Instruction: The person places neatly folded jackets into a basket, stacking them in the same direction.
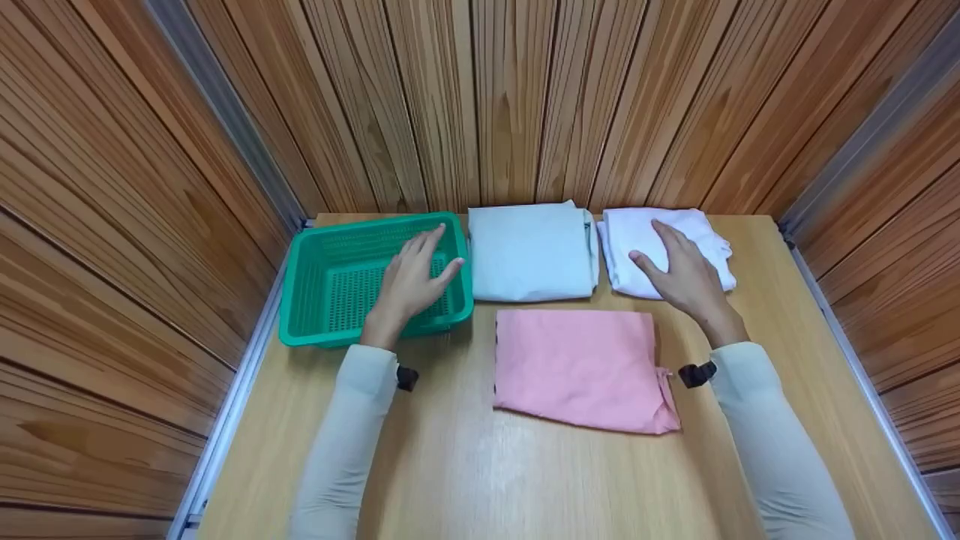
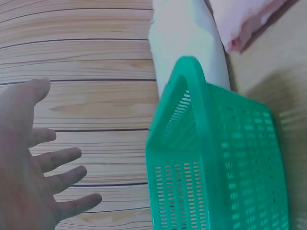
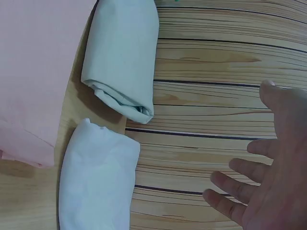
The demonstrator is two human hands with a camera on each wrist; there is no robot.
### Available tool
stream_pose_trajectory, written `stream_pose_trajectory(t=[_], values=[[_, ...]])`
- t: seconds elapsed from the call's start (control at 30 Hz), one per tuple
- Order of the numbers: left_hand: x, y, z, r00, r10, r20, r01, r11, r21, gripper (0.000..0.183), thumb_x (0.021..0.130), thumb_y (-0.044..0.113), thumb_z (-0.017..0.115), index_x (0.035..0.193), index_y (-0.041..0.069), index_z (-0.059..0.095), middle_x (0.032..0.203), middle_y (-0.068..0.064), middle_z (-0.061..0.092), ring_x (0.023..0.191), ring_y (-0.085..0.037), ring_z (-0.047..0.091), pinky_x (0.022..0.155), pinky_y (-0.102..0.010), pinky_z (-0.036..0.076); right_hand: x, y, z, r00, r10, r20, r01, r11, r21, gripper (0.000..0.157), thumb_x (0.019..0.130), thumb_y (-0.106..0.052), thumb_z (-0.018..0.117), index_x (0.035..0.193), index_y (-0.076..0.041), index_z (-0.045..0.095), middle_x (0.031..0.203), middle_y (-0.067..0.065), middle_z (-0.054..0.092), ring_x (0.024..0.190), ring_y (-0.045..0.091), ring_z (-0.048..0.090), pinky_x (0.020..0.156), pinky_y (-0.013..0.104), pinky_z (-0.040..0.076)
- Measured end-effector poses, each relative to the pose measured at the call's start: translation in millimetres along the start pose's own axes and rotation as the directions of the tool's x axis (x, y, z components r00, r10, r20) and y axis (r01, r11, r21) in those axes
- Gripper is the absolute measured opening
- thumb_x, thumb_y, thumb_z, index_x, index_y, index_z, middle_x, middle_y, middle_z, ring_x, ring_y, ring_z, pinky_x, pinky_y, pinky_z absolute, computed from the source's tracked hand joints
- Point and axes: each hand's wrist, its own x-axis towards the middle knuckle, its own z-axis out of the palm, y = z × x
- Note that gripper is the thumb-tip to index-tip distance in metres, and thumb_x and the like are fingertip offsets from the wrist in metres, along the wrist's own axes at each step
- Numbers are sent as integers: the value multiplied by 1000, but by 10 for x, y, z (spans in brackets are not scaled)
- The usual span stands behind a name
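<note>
My left hand (image 1: 412, 277) hovers over the green plastic basket (image 1: 300, 300), its fingers spread and nothing in them. In the left wrist view that hand (image 2: 33, 158) is apart from the basket (image 2: 196, 129). Over the folded white cloth (image 1: 626, 225) at the back right is my right hand (image 1: 686, 274), also spread and holding nothing; the right wrist view shows a gap between this hand (image 3: 268, 177) and the white cloth (image 3: 98, 182). Between basket and white cloth lies a folded pale blue-green cloth (image 1: 532, 255). A folded pink cloth (image 1: 577, 367) lies nearer the front.
The wooden table (image 1: 480, 480) is enclosed by wood-plank walls (image 1: 510, 97) at the back and both sides. Metal rails (image 1: 232, 420) run along its side edges. The basket stands at the back left, right beside the pale blue-green cloth.
</note>
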Motion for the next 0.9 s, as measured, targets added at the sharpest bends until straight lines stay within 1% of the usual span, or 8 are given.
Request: stream_pose_trajectory(t=[0.17,0.27,0.4,0.57,0.7,0.83,0.87,0.9], values=[[-88,79,57,999,17,-52,-20,997,-70,71,108,54,55,166,17,39,164,-11,50,153,-32,46,123,-57,41,-174,-1,17,1000,21,-12,-20,997,71,84,106,-63,51,169,-11,29,168,25,38,145,50,48,111,73,43],[-144,121,99,997,19,-78,-29,990,-135,68,108,51,57,164,15,43,157,-10,58,147,-29,53,118,-55,46,-262,6,49,999,-5,-36,9,993,117,79,108,-57,54,167,-8,33,165,26,41,140,50,53,108,69,48],[-210,178,142,996,0,-94,-21,976,-219,65,108,48,60,161,15,47,148,-9,65,139,-26,61,114,-52,51,-361,5,83,997,-30,-70,42,984,176,73,109,-48,57,164,-4,37,162,25,45,138,48,55,108,65,50],[-280,213,203,994,-4,-106,-27,957,-288,59,108,44,62,158,15,51,141,-7,69,132,-24,65,111,-49,53,-469,2,109,998,-9,-66,23,976,214,71,109,-47,57,164,-5,38,161,24,47,136,45,57,107,64,51],[-341,228,260,995,-11,-99,-22,944,-329,56,108,41,62,156,14,54,139,-6,70,130,-22,66,109,-47,55,-537,11,142,997,-5,-77,23,971,238,68,110,-44,57,162,-4,40,158,24,51,133,43,60,105,63,52],[-416,253,314,995,-43,-88,7,924,-382,50,108,38,63,152,15,57,137,-4,70,126,-21,67,106,-46,57,-588,12,183,996,-9,-90,30,970,243,64,110,-39,58,161,-3,42,153,25,55,128,43,63,103,61,53],[-437,258,330,995,-51,-87,12,918,-397,49,108,37,63,151,14,58,136,-4,70,125,-21,68,106,-46,58,-602,12,193,996,-8,-91,30,971,239,64,110,-39,58,161,-3,43,152,24,56,127,43,64,101,59,55],[-459,262,348,995,-57,-87,17,913,-408,48,108,36,63,151,14,59,135,-4,70,125,-21,68,105,-45,58,-617,13,203,996,-6,-91,28,971,236,63,110,-38,58,160,-3,43,151,24,57,126,42,64,100,54,56]])
